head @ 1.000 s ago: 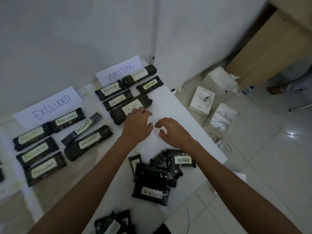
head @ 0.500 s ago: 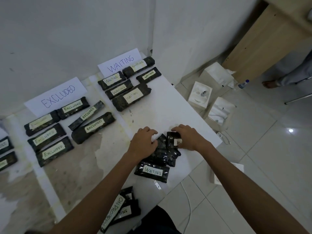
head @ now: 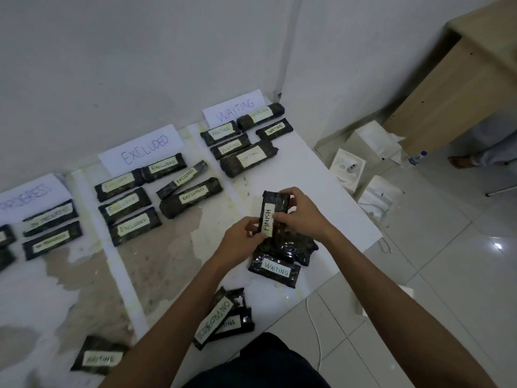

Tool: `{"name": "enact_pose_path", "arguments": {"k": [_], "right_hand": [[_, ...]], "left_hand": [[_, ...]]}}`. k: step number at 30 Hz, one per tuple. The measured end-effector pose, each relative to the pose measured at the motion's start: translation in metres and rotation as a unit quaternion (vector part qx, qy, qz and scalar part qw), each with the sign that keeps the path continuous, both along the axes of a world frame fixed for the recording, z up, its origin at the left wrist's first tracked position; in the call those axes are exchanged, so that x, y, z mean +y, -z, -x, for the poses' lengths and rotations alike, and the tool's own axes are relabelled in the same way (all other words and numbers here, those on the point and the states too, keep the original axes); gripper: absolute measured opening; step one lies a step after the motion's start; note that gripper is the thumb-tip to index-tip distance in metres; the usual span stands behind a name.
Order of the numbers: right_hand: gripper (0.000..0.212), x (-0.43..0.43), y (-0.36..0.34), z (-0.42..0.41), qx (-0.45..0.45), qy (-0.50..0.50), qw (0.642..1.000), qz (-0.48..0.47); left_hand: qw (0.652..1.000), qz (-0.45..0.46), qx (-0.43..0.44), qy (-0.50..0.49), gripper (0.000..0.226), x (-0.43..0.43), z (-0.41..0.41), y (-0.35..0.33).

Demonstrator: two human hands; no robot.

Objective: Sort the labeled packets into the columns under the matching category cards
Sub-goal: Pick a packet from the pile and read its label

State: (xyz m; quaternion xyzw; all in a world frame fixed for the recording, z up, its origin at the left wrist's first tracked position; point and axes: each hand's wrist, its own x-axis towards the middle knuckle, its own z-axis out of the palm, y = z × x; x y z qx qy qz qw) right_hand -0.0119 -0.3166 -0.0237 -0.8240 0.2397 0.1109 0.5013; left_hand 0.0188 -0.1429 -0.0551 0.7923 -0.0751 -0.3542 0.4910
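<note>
I am pinching the FINISH packet [head: 275,201] at centre frame between my left grip [head: 242,242] and right grip [head: 303,214], holding it label-up over the unsorted pile [head: 282,249] to read it (neither the WAITING card [head: 235,109] nor the EXCLUDED card [head: 140,149] in the upper frame matches).

Both hands now hold the FINISH packet [head: 272,212] lifted above the pile [head: 282,247], the left hand [head: 240,242] pinching its near end and the right hand [head: 300,212] gripping its right edge; half a second ago both rested on the pile.
</note>
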Motion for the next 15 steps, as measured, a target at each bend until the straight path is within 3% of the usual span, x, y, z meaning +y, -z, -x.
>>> {"name": "enact_pose_path", "arguments": {"k": [3, 6, 10, 13, 15], "right_hand": [[0.043, 0.044, -0.007, 0.000, 0.011, 0.062, 0.989, -0.132], [0.040, 0.082, -0.006, 0.001, 0.030, 0.056, 0.983, -0.174], [0.070, 0.122, -0.001, -0.001, 0.009, -0.119, 0.993, -0.011], [0.087, 0.154, 0.000, -0.009, -0.028, -0.307, 0.943, 0.125], [0.083, 0.178, -0.001, -0.015, -0.072, -0.396, 0.891, 0.210]], "left_hand": [[0.995, 0.028, 0.057, -0.070, 0.028, 0.031, 0.004, -0.005], [0.988, 0.036, 0.087, -0.121, 0.030, 0.068, 0.006, -0.009], [0.992, 0.008, 0.023, -0.127, 0.036, 0.125, 0.010, -0.014], [0.992, -0.019, -0.018, -0.122, 0.037, 0.169, 0.010, -0.016], [0.992, -0.028, -0.031, -0.120, 0.036, 0.197, 0.010, -0.018]]}}
